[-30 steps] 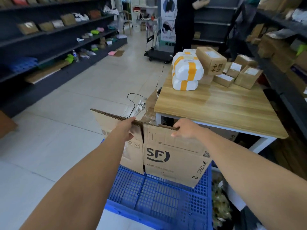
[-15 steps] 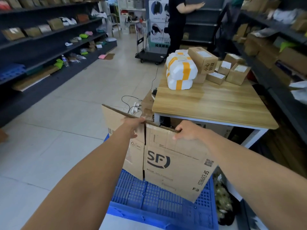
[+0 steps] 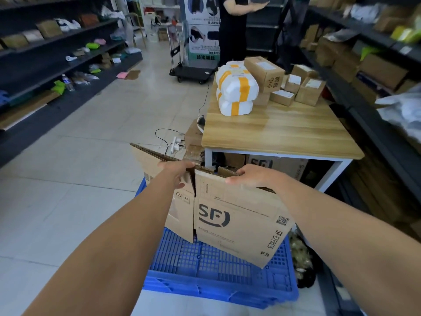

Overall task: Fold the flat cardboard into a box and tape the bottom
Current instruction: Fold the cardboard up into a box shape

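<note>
Now above the blue crate [image 3: 216, 270], my left hand [image 3: 177, 173] and right hand [image 3: 252, 176] grip the top edge of the cardboard [image 3: 234, 215]; I'd pull opposite panels apart evenly to square it.

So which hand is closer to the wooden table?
Right. The right hand grips the cardboard just in front of the wooden table; the left hand grips it further left, past the table's corner.

Cardboard [image 3: 237, 220] upper right corner behind forearm [image 3: 319, 215]
</note>
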Action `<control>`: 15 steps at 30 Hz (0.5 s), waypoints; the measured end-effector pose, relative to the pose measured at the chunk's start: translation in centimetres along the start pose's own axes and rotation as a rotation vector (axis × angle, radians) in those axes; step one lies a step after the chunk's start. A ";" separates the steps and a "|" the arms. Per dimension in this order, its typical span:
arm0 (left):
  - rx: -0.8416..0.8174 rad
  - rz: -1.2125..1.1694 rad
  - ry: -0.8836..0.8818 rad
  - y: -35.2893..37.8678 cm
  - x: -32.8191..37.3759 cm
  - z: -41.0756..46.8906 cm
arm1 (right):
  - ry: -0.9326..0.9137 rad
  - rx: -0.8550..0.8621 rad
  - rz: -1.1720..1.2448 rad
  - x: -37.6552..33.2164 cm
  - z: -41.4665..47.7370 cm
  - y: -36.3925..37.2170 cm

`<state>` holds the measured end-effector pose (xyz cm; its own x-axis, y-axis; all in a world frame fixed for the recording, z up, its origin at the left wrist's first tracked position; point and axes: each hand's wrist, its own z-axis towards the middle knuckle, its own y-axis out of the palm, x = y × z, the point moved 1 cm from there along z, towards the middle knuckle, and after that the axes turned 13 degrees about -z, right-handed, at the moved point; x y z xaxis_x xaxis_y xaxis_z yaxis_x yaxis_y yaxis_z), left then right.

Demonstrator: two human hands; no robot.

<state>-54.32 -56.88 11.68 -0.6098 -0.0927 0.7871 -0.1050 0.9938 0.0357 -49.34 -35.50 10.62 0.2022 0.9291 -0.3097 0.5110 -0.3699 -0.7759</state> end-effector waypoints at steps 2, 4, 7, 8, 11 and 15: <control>-0.001 -0.004 -0.005 -0.4 -0.1 -0.1 | -0.007 0.007 -0.008 -0.3 -0.4 0.2; 0.000 -0.021 0.006 -0.6 -0.2 0.1 | 0.026 0.009 0.005 -0.5 -1.0 0.2; 0.011 -0.051 0.025 -0.9 -0.3 0.3 | 0.058 0.027 -0.016 -0.4 -1.4 0.2; 0.033 -0.050 0.032 -1.0 -0.4 0.5 | 0.061 0.035 -0.008 -0.3 -1.5 0.2; 0.047 -0.032 0.008 -1.7 -0.5 1.4 | 0.065 0.077 0.001 -0.3 -1.8 0.5; 0.039 -0.035 0.029 -2.5 -0.6 1.4 | 0.046 0.173 0.032 -1.2 -2.1 0.6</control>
<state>-54.78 -59.36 10.22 -0.5822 -0.1251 0.8034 -0.1568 0.9868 0.0400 -47.54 -36.78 11.67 0.2561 0.9143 -0.3137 0.3533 -0.3906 -0.8501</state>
